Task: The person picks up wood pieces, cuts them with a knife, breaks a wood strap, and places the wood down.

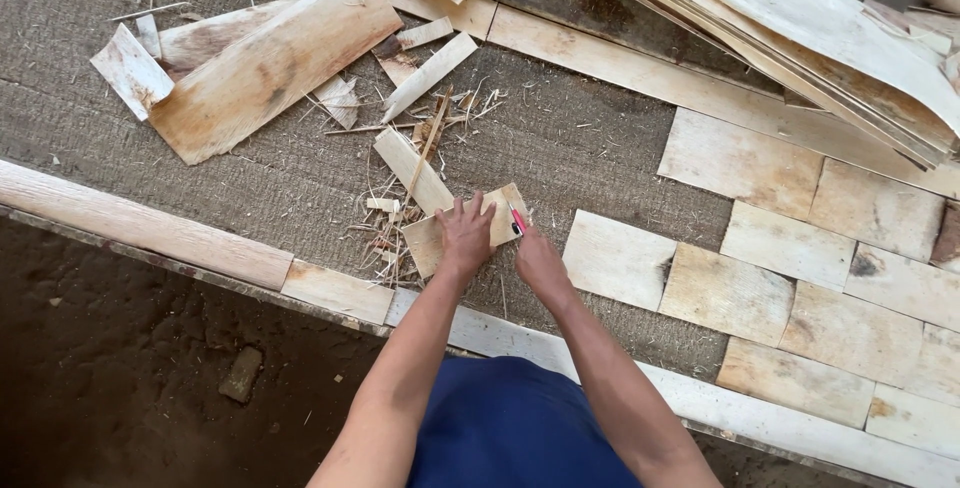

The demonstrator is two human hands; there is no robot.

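Left hand (465, 233) flat on veneer piece (440, 235), right hand (538, 260) just right with knife (517, 220), laid veneer rows (800, 248) right, veneer stack (800, 38) far right, large sheet (265, 73) far left

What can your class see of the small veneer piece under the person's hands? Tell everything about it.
The small veneer piece is a thin, pale, roughly rectangular sheet of wood. It lies flat and skewed on the grey mat, among splinters. The left hand presses on its middle; the right hand holds a pink-handled cutter at its right edge.

veneer piece (505, 216): pale tan | cutter (517, 220): pink-red | counter (580, 138): grey-brown, ribbed | laid sheets (790, 248): cream, brown knots | shirt (510, 428): navy
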